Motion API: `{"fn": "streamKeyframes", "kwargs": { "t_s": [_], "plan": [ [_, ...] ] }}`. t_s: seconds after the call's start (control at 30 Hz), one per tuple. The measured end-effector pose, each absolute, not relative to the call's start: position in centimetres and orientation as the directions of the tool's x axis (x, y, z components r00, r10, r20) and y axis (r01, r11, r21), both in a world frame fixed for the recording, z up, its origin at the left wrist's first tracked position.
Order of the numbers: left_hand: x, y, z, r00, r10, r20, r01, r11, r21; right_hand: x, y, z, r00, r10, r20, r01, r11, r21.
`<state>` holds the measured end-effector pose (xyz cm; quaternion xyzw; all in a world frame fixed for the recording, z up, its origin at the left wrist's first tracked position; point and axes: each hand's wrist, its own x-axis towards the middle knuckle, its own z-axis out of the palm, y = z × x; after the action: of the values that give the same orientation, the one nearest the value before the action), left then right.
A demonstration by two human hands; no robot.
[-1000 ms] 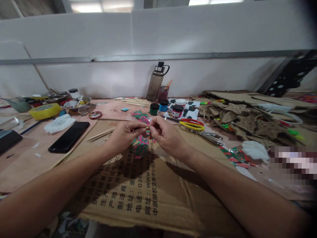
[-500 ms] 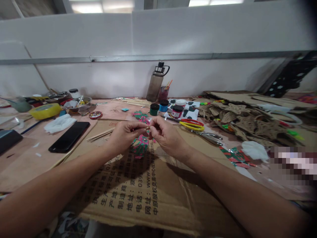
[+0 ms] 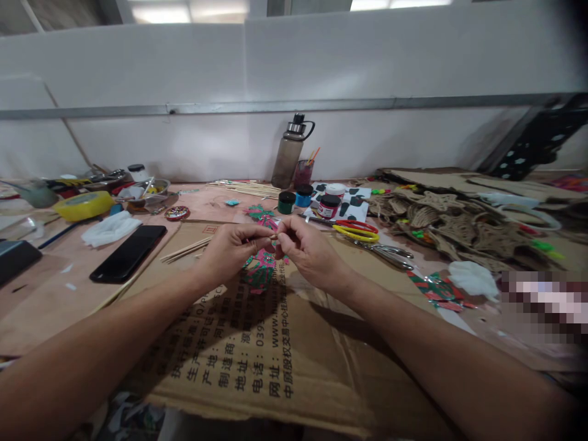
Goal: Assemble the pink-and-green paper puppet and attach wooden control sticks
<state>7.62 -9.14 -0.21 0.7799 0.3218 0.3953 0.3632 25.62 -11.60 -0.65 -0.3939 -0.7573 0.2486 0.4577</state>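
Note:
Fingertip to fingertip, my left hand [image 3: 232, 248] and my right hand [image 3: 312, 251] pinch over the middle of a printed cardboard sheet [image 3: 340, 373]. A tiny light-brown bit shows where the fingers meet; its kind is too small to tell. Beneath and behind the fingers, green and pink patterned pieces [image 3: 260, 278] with small shiny dots are partly hidden. Several thin wooden sticks [image 3: 186, 250] lie beside my left wrist. Right of my right hand are scissors with red and yellow handles [image 3: 356, 231] and a metal hand tool [image 3: 390, 254].
A black phone [image 3: 128, 254] and yellow tape roll [image 3: 85, 206] lie at the left. Behind my hands stand paint jars [image 3: 287, 203] and a tall bottle [image 3: 288, 156]. Woven brown pieces [image 3: 441, 217] are heaped at the right, near a white wad [image 3: 472, 280].
Both hands stay nearly in place, still pinched together. The green and pink pieces beneath show a slightly different outline around the fingers.

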Motion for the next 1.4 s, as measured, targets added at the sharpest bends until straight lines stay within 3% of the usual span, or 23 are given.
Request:
{"fn": "streamKeyframes", "kwargs": {
  "t_s": [0.47,1.4],
  "plan": [
    [7.56,-9.19,-0.18,0.495,0.782,0.379,0.200,-0.527,0.826,25.70,-11.96,-0.15,-0.284,0.807,0.518,0.400,0.591,-0.701],
    [7.83,-9.83,-0.02,0.488,0.778,0.395,0.437,-0.609,0.662,25.56,-11.68,-0.69,-0.284,0.765,0.578,0.481,0.635,-0.604]
  ]
}}
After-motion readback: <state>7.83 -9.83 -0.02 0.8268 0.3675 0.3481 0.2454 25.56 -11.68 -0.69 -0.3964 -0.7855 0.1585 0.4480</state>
